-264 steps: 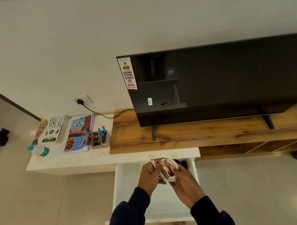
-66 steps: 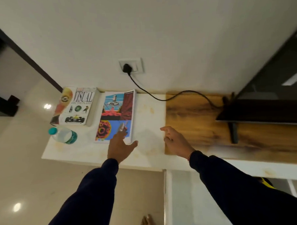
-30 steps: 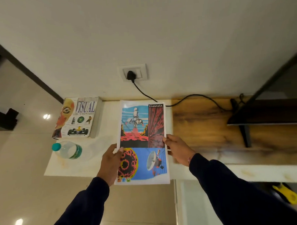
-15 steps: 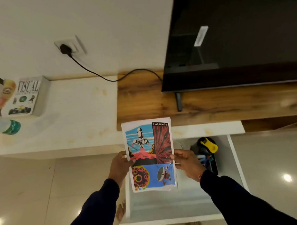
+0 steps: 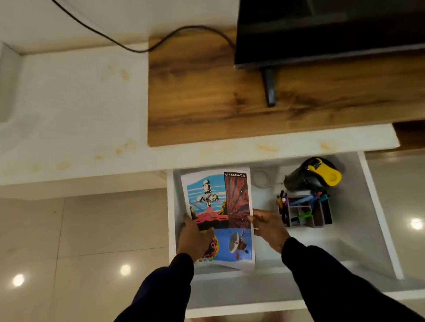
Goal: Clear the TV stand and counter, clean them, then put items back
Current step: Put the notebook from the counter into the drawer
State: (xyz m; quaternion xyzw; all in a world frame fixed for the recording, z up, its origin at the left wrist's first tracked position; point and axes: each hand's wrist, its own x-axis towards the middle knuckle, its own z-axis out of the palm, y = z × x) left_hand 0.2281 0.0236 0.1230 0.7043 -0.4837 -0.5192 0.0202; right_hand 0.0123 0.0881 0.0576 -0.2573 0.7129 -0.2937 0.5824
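Left hand (image 5: 194, 237) and right hand (image 5: 268, 225) grip notebook (image 5: 220, 217) (colourful cover) by side edges, inside open drawer (image 5: 370, 227) beside pen holder (image 5: 303, 211).

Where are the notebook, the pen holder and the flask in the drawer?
notebook (image 5: 218, 204), head view, on the upper half of its cover.
pen holder (image 5: 304, 214), head view, on the dividers in its middle.
flask (image 5: 302, 178), head view, on its black body beside the yellow lid.
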